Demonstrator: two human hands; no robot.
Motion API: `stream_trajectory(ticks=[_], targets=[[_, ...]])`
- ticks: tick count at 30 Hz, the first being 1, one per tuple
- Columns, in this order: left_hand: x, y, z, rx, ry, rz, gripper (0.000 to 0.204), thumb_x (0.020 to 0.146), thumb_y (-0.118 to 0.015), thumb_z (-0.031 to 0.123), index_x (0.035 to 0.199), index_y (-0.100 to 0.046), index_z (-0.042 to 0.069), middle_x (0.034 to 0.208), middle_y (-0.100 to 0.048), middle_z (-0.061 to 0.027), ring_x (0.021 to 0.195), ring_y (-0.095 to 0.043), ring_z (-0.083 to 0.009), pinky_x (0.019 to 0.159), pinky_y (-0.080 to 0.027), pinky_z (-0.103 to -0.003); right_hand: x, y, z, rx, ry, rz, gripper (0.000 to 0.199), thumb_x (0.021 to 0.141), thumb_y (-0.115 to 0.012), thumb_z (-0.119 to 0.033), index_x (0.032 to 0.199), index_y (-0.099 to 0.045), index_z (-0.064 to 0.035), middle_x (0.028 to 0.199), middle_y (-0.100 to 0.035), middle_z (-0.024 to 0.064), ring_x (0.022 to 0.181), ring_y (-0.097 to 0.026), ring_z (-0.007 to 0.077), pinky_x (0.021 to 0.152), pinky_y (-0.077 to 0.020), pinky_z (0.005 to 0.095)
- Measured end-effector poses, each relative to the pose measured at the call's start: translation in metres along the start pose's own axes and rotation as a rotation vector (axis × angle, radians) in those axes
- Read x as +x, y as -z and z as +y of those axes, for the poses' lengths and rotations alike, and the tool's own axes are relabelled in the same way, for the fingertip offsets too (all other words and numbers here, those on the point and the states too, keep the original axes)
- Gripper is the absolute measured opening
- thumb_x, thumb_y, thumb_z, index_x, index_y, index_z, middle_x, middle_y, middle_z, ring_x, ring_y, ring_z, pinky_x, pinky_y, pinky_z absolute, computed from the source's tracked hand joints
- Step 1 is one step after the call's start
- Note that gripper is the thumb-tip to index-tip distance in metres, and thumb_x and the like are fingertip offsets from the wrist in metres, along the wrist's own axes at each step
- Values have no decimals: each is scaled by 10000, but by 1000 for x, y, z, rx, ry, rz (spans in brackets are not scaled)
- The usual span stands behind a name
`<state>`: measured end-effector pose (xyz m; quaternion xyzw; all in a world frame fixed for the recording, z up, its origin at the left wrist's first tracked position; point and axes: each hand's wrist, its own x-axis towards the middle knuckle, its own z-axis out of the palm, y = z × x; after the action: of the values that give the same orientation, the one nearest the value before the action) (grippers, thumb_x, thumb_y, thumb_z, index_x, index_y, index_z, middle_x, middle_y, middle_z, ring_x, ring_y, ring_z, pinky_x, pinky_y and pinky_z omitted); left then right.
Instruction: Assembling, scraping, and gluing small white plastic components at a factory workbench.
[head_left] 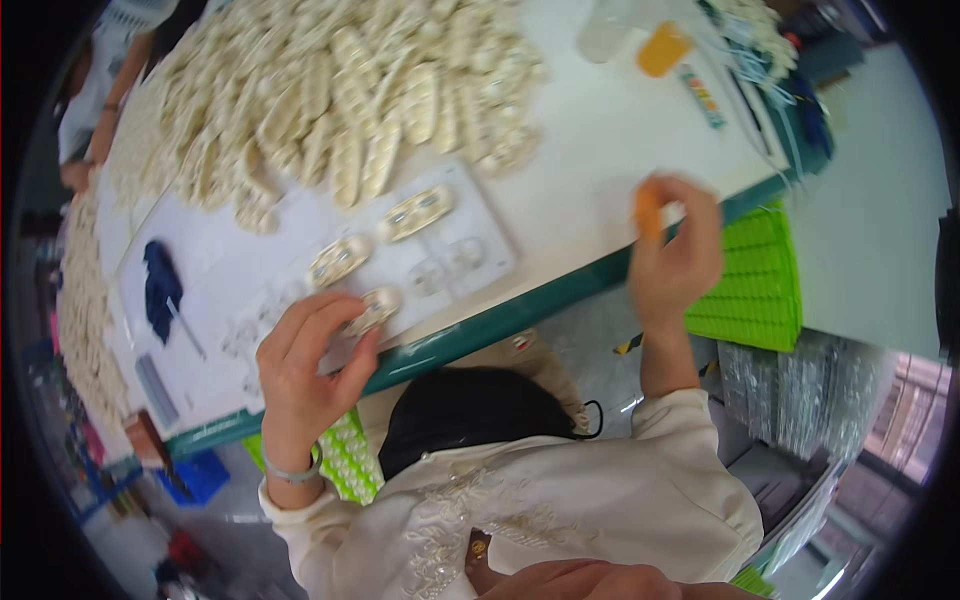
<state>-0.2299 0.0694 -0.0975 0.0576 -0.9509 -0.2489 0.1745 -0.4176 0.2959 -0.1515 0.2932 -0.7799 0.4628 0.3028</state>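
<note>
My left hand (318,345) is at the front edge of a white tray (478,200). Its thumb and fingers close around a small cream pod-shaped piece (378,308) with shiny round spots. Two similar cream pieces, a nearer one (338,260) and a farther one (417,213), lie on the tray, beside hollows with clear round shapes. My right hand (685,245) is raised over the table's right front edge, thumb and forefinger curled together. A small orange thing (648,208) shows at its fingertips; blur hides whether it is held or worn.
A large heap of cream pod-shaped pieces (400,90) covers the far table. An orange container (663,48) and a small tube (702,97) lie at the far right. Dark blue cloth (160,290) lies left. Green crates (750,280) stand below the edge. Another person's arm (110,115) shows far left.
</note>
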Motion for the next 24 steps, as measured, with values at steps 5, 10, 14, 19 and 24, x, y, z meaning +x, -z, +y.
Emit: stream_trajectory(ticks=[5, 10, 14, 19, 24], targets=[[-1, -7, -7, -58, -3, 23, 264, 638, -722, -7, 881, -624, 23, 883, -633, -114, 732, -624, -229, 624, -504, -287, 81, 60, 110, -436, -140, 82, 185, 790, -620, -63, 971, -628, -26, 905, -611, 117, 791, -590, 239, 711, -473, 321], [-4, -7, -4, -59, 36, 34, 271, 652, -711, -15, 904, -621, 24, 893, -635, -120, 772, -625, -247, 663, -507, -297, 110, 65, 195, -637, -186, -230, 208, 789, -579, -71, 983, -633, -17, 947, -632, 165, 854, -607, 296, 764, -470, 377], [-6, -6, -3, -68, 71, 34, 295, 660, -716, 1, 935, -616, 34, 923, -633, -123, 798, -626, -264, 683, -512, -311, 113, 64, 248, -672, -50, -307, 229, 823, -496, -99, 984, -634, -12, 977, -636, 171, 922, -603, 320, 833, -456, 381], [-3, -8, -8, -115, 123, 17, 323, 679, -724, 22, 980, -608, 35, 925, -631, -112, 778, -618, -240, 675, -504, -297, 106, 96, 184, -377, -71, 10, 273, 937, -474, -204, 1137, -547, -33, 987, -615, 95, 832, -592, 139, 671, -474, 239], [1, -5, -1, -135, 130, -17, 360, 669, -740, 15, 1006, -615, 30, 906, -635, -101, 755, -615, -202, 669, -495, -273, 28, 57, 2, 560, -979, -195, 311, 958, -429, -273, 1106, -545, -25, 713, -504, -11, 538, -391, 14, 446, -314, 155]])
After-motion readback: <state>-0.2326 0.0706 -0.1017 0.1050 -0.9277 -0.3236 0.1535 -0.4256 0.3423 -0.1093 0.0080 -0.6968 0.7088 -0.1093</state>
